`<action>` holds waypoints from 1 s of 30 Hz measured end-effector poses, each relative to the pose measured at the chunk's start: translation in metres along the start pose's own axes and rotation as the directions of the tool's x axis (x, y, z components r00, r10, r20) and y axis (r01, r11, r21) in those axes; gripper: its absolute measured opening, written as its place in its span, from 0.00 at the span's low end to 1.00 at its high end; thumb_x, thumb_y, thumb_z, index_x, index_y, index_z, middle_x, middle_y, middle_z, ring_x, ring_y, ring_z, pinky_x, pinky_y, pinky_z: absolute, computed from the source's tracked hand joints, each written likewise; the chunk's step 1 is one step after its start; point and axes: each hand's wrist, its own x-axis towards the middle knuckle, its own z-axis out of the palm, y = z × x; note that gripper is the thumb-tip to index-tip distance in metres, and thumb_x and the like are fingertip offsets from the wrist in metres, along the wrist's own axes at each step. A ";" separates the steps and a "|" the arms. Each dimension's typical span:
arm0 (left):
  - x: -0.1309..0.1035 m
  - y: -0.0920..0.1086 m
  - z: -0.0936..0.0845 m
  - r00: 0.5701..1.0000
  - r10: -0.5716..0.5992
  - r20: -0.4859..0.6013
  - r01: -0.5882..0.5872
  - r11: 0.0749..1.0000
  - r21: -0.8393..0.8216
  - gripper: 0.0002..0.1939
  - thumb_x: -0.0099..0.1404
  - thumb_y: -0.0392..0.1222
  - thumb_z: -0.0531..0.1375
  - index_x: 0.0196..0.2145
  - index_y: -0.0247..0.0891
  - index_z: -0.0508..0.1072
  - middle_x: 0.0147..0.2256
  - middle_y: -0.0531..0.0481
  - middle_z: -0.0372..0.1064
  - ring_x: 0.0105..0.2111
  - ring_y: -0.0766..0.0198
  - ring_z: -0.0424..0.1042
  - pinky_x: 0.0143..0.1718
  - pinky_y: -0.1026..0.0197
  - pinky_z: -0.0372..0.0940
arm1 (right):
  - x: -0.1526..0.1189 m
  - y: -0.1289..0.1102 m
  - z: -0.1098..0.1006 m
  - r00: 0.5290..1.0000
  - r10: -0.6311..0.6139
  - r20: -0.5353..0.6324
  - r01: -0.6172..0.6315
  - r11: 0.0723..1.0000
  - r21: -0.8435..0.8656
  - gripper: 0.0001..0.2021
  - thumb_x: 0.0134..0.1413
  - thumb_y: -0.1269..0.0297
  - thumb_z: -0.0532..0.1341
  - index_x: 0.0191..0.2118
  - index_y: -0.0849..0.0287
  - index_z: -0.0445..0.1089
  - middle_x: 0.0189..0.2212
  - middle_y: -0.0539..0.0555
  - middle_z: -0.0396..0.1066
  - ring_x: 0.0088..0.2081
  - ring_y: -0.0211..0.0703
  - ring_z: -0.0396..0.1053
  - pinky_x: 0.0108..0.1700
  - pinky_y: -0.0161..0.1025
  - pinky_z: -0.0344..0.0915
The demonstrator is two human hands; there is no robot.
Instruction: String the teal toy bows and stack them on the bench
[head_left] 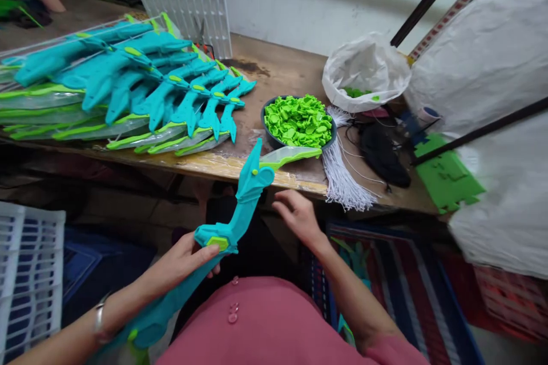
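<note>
My left hand [192, 259] is closed around the middle of a teal plastic toy bow [246, 214], its thumb lying by a lime-green oval piece [218, 243] set in the grip. The bow slants up from my lap, and its upper end with a clear and green limb [291, 155] reaches over the table's front edge. To the right of the bow my right hand [298, 214] hovers apart from it, fingers loosely bent and apart, holding nothing. Beyond it on the table stands a dark bowl [268, 138] heaped with small lime-green plastic pieces [299, 120].
Several similar toy bows [141, 68] lie stacked on the table at left. A bundle of white strings [345, 177] hangs over the table edge. Behind are a white sack [366, 71] and scissors [204, 48]. A white crate [29, 279] stands lower left, a striped cloth-lined bin [402, 291] lower right.
</note>
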 end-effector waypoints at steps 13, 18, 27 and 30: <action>-0.019 0.008 -0.021 0.937 0.233 -0.262 -0.154 0.945 0.289 0.36 0.62 0.51 0.65 0.66 0.44 0.63 0.64 0.41 0.65 0.64 0.42 0.64 0.68 0.44 0.55 | 0.028 0.113 -0.064 0.865 0.399 -0.303 -0.501 0.691 -0.522 0.10 0.63 0.69 0.58 0.39 0.67 0.76 0.41 0.66 0.72 0.42 0.51 0.65 0.44 0.43 0.55; -0.019 0.012 -0.026 0.943 0.172 -0.286 -0.090 0.955 0.281 0.41 0.58 0.48 0.67 0.67 0.41 0.62 0.52 0.42 0.75 0.54 0.44 0.73 0.56 0.49 0.69 | 0.032 0.119 -0.076 0.828 0.454 -0.331 -0.561 0.657 -0.503 0.12 0.63 0.66 0.57 0.39 0.64 0.78 0.36 0.64 0.76 0.36 0.48 0.67 0.39 0.42 0.54; -0.002 -0.018 -0.008 0.975 0.105 -0.196 -0.063 0.976 0.208 0.18 0.51 0.39 0.67 0.41 0.37 0.74 0.41 0.49 0.78 0.42 0.53 0.74 0.47 0.56 0.69 | 0.040 0.139 -0.087 0.811 0.465 -0.355 -0.584 0.670 -0.458 0.16 0.48 0.65 0.58 0.38 0.64 0.80 0.32 0.63 0.79 0.33 0.51 0.71 0.38 0.41 0.62; 0.002 -0.022 -0.001 0.995 0.097 -0.013 -0.095 0.990 0.103 0.13 0.52 0.38 0.67 0.38 0.37 0.76 0.35 0.50 0.77 0.36 0.57 0.75 0.41 0.60 0.71 | 0.042 0.136 -0.091 0.836 0.422 -0.351 -0.546 0.711 -0.444 0.15 0.47 0.63 0.57 0.33 0.65 0.80 0.29 0.63 0.78 0.31 0.52 0.71 0.36 0.43 0.63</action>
